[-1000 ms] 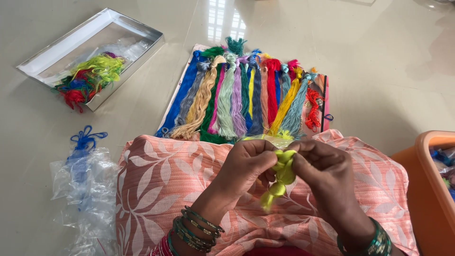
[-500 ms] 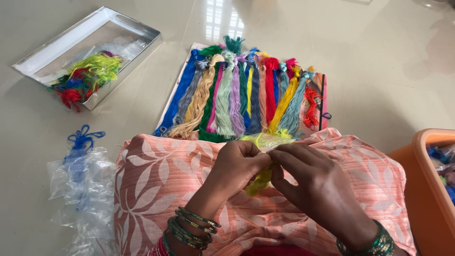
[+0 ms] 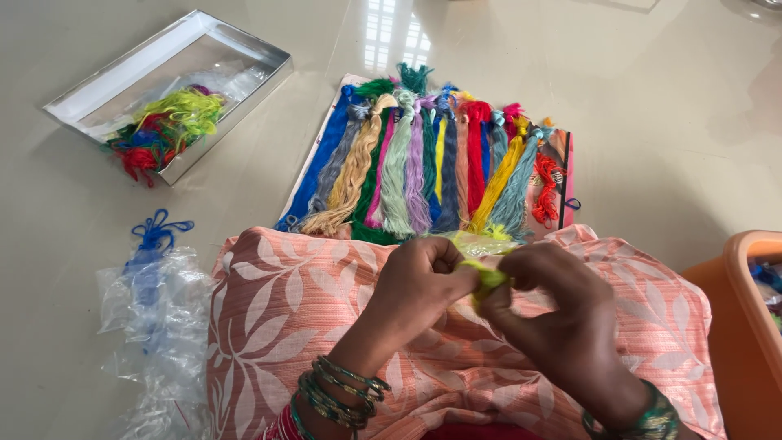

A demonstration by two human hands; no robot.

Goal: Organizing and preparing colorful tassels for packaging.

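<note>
While both hands meet over the lap, left hand point(image 3: 419, 273) and right hand point(image 3: 554, 297) pinching a lime-green thread bundle point(image 3: 487, 277) between fingertips, coloured skeins point(image 3: 423, 163) on floor beyond

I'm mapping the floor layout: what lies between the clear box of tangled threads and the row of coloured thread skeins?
In the head view, only bare glossy floor separates the clear box from the row of skeins.

bright daylight | window glare on floor point(image 3: 391, 33) | sharp focus
</note>
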